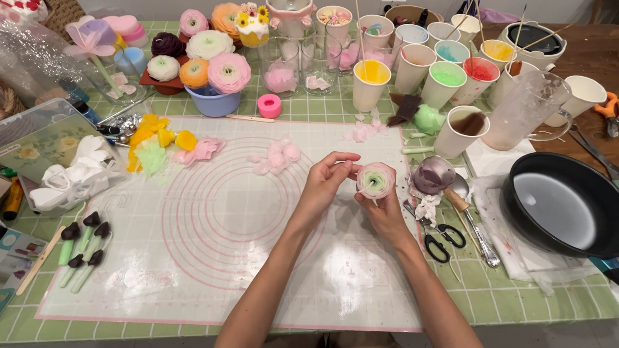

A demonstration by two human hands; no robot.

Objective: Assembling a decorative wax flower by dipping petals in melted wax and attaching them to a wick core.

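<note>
My right hand [384, 212] cups a round wax flower [375, 180] from below; the flower has pink outer petals and a pale green centre. My left hand [326, 182] pinches at the flower's left edge with fingertips on a pink petal. Both hands hover over a translucent white mat with pink rings [220, 228]. Loose pink petals [277, 156] lie on the mat just beyond my hands.
Finished wax flowers [208, 59] and paper cups of coloured wax [452, 75] crowd the back. A black pan [569, 206] sits right, with scissors [441, 241], spoons and a purple lump [433, 174] beside it. Yellow and green petals [154, 143] and green-handled tools [84, 246] lie left.
</note>
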